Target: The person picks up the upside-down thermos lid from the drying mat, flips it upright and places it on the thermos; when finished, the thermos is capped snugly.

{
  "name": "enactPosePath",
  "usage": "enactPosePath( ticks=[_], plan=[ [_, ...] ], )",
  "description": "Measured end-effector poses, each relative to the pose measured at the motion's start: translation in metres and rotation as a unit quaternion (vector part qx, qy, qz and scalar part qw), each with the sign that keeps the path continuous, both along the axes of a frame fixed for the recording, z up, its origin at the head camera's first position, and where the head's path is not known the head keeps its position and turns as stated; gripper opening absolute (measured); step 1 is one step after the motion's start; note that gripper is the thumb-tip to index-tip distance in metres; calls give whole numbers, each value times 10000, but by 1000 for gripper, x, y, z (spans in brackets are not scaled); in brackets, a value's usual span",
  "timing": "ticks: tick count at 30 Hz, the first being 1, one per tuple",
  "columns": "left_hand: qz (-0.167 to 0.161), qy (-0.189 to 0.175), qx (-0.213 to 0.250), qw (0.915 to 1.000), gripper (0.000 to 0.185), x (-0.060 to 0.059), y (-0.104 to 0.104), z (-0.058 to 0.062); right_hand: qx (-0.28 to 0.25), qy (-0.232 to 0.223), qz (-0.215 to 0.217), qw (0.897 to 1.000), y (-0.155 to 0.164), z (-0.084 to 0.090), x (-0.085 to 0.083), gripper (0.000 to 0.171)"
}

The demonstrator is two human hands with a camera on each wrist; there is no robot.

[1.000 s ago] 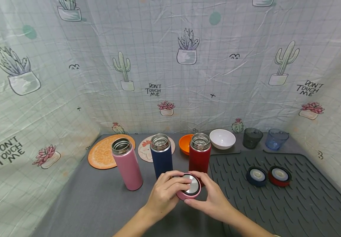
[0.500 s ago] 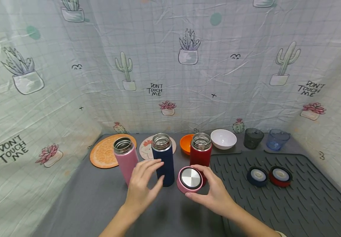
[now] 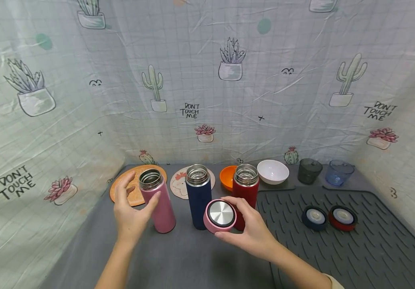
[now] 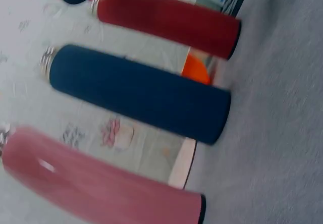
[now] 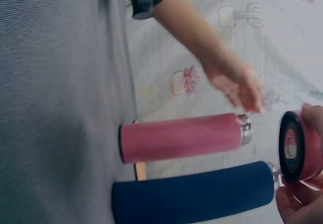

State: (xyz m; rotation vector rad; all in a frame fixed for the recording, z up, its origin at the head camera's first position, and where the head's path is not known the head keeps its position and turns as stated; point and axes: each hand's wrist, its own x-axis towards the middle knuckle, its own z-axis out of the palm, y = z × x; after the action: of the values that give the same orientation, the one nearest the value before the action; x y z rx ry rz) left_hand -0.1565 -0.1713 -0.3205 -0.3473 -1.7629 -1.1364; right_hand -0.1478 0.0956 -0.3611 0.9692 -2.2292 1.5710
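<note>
My right hand (image 3: 252, 230) pinches a pink bottle lid (image 3: 221, 213) between thumb and fingers, its steel disc turned up toward the head camera. In the right wrist view the lid's (image 5: 291, 146) dark-rimmed underside shows. Beside the mouth of the uncapped pink bottle (image 3: 164, 212) is my left hand (image 3: 131, 218), thumb and fingers spread and holding nothing; the right wrist view shows this hand (image 5: 237, 85) just off the bottle's steel neck. A navy bottle (image 3: 199, 202) and a red bottle (image 3: 248, 194), both uncapped, stand upright to the right; the lid and right hand partly cover them.
A navy lid (image 3: 314, 218) and a red lid (image 3: 343, 218) lie on the dark ridged mat (image 3: 301, 253) at right. Behind are an orange bowl (image 3: 226, 176), a white bowl (image 3: 273, 171), a grey cup (image 3: 309, 170), a blue cup (image 3: 339, 172) and two round mats, one orange-patterned (image 3: 118, 188).
My left hand has let go of the pink lid and moved left to the pink bottle's mouth. The right hand keeps the lid and has shifted slightly left with it.
</note>
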Motion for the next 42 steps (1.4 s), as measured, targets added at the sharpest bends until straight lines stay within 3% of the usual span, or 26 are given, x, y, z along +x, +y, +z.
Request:
enactPosePath(
  ticks=[3,6,8,12,15,18,26,34,42],
  plan=[
    [-581,-713,770,9928,65,-14,-17,-12,77,138,111,9998,-7,4,-2,65],
    [-1256,-1367,1543,9704,63,-29,-32,-28,139,286,162,9994,-16,8,-3,66],
    [-1609,-1720,1791,9552,60,-37,-40,-39,98,310,226,9992,-23,10,-4,66],
    [-2447,-2054,1878,9288,52,-46,-47,-58,-226,71,518,9984,-38,14,-8,65],
    [-2986,-2131,1675,9151,48,-52,-48,-71,-534,-224,733,9956,-50,15,-13,63],
    [-3289,-2169,1502,9068,49,-55,-49,-82,-729,-330,866,9930,-62,18,-17,62],
    [-3448,-1900,1375,9089,50,-61,-51,-95,-812,43,878,9928,-95,47,-19,64],
    [-3417,-1853,1314,9119,49,-60,-53,-97,-554,526,608,9952,-134,39,-52,69],
    [-3191,-1827,1262,9214,26,-59,-49,-97,-151,763,136,9969,-156,42,-72,67]
  ],
)
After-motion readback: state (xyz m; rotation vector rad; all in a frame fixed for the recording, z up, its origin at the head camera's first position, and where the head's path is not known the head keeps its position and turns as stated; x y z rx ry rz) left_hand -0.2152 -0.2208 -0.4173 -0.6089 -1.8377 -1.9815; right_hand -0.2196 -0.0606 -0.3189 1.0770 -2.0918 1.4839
